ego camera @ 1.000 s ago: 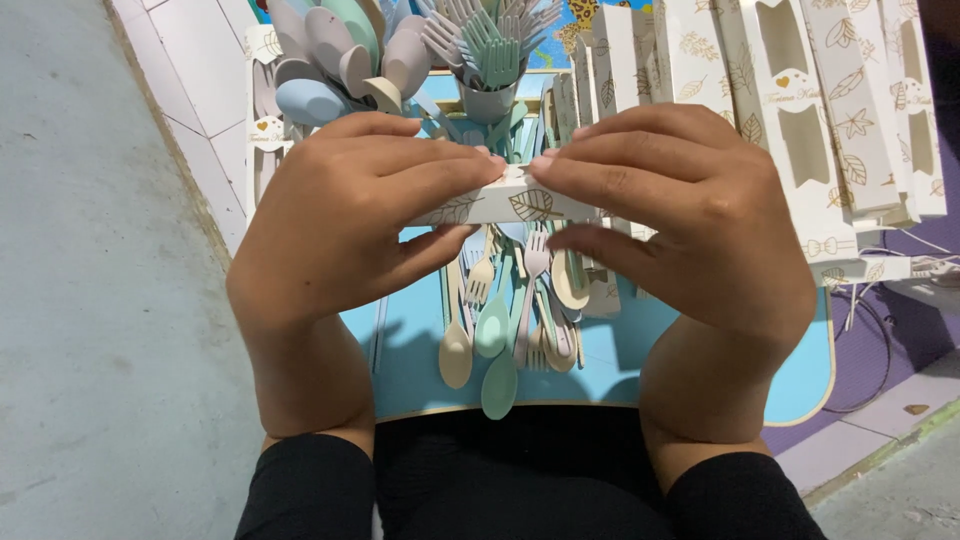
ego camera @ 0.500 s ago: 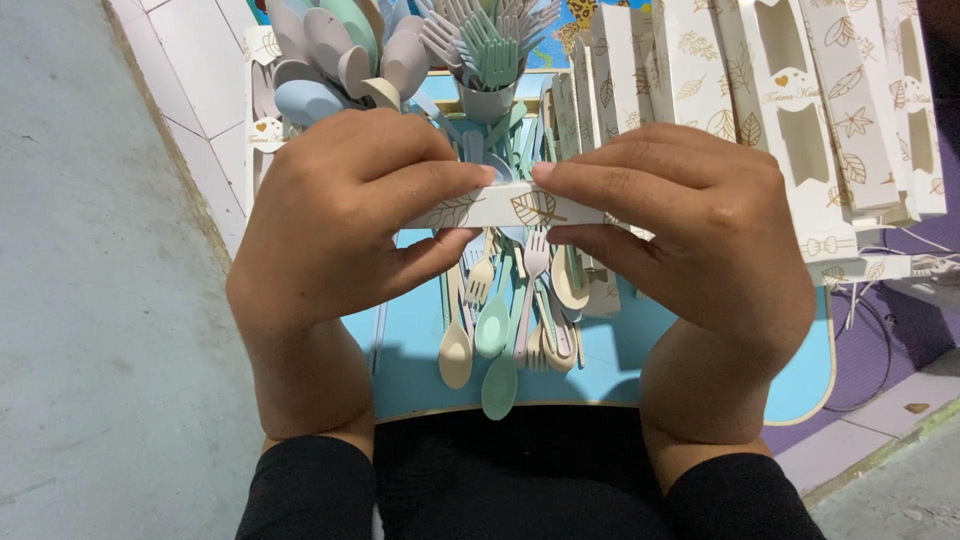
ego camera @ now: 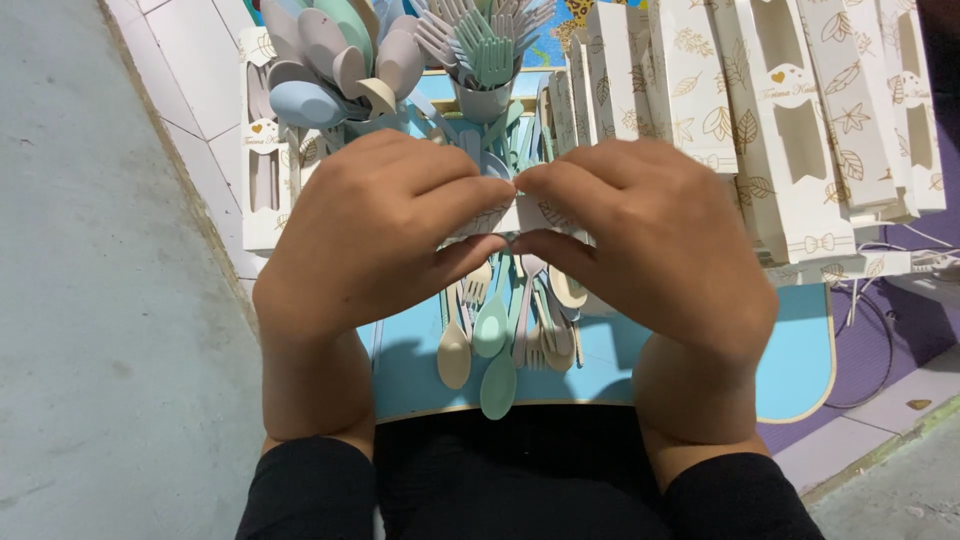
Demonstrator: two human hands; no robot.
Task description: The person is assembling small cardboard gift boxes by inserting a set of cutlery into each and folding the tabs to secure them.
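1. Both hands have slid closer together since a second ago, so much less of the small white paper sleeve (ego camera: 520, 213) shows between them.
2. Nearest are the black sleeves (ego camera: 520, 490), at the bottom of the view.
3. Left hand (ego camera: 375, 235) and right hand (ego camera: 650, 240) each pinch the paper sleeve between thumb and fingers, with their fingertips almost touching in the middle.
4. That paper sleeve is held up in the air over the blue tray (ego camera: 800, 360). It is white with gold leaf drawings. I think it is being folded or shut, and I cannot tell if anything is inside.
5. Under the hands lies a pile of loose spoons and forks (ego camera: 495, 330) in cream, mint and pink, not yet packed.
6. Farther back stands a cup of forks (ego camera: 485, 50), with a bunch of pastel spoons (ego camera: 320, 60) just beside it.
7. At the far right lean rows of white sleeves (ego camera: 790, 120), which look done.
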